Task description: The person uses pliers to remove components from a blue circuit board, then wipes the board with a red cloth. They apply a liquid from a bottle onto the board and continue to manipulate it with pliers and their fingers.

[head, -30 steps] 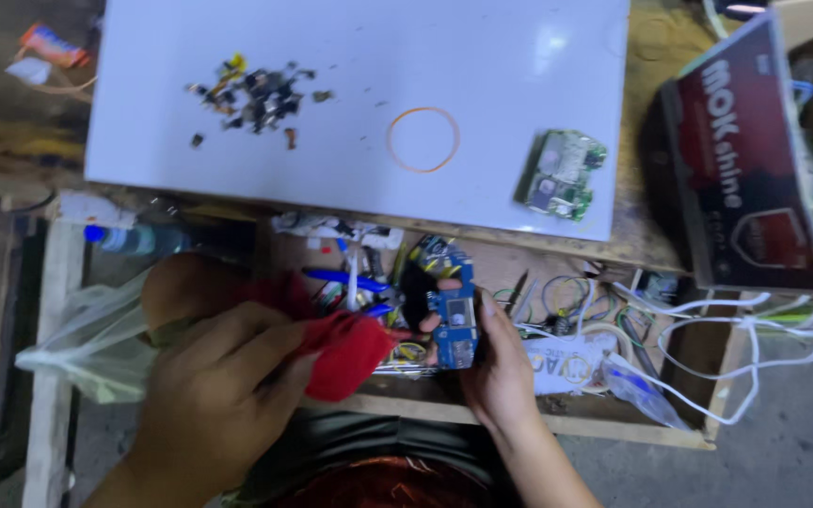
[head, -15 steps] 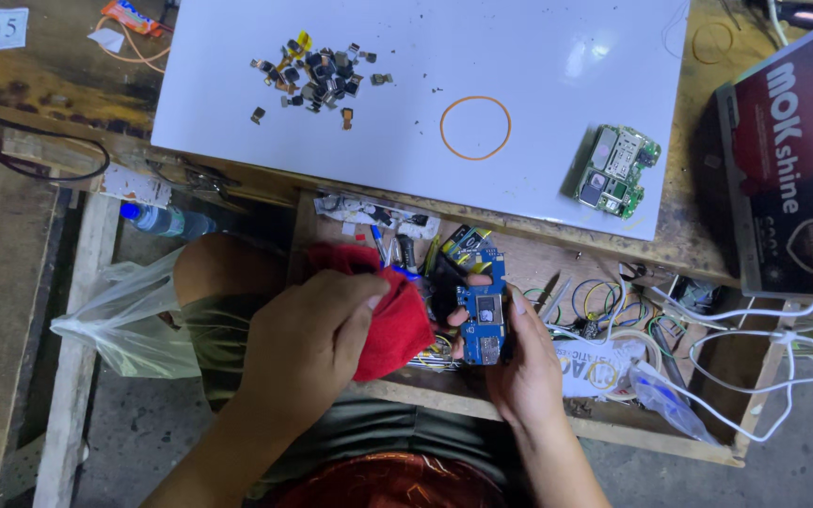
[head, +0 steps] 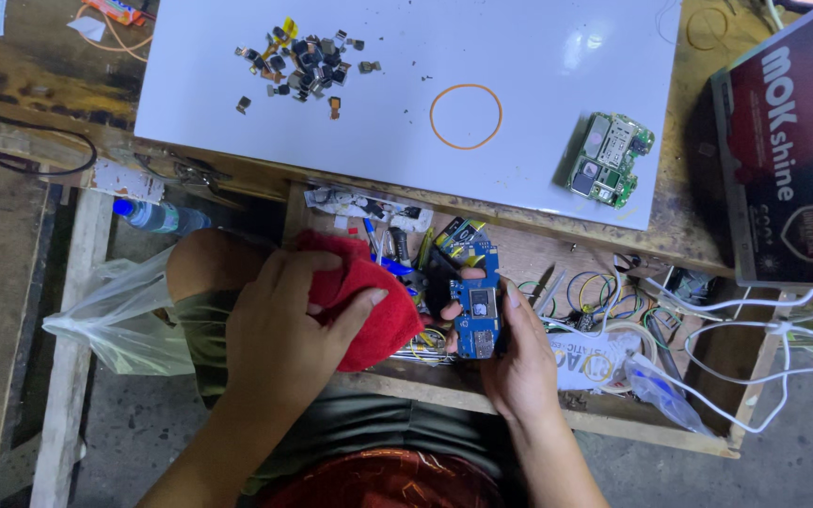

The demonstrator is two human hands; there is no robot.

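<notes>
My left hand [head: 284,334] grips a bunched red cloth [head: 374,301] above my lap. A blue circuit board [head: 477,306] stands upright between the fingers of my right hand [head: 519,362], just right of the cloth. The cloth's edge is close to the board; whether they touch is unclear. Both hands hover over an open wooden drawer [head: 613,414] under the table edge.
A white sheet [head: 397,85] on the table carries a pile of small dark parts [head: 298,58], an orange rubber band [head: 466,117] and a green circuit board [head: 609,160]. A red box [head: 788,150] lies right. White cables [head: 755,329], a plastic bag [head: 119,320] and a bottle [head: 157,216] surround the drawer.
The view has shifted a little. My left hand with the red cloth has come up and nearer to the blue board, which my right hand keeps holding in about the same place.
</notes>
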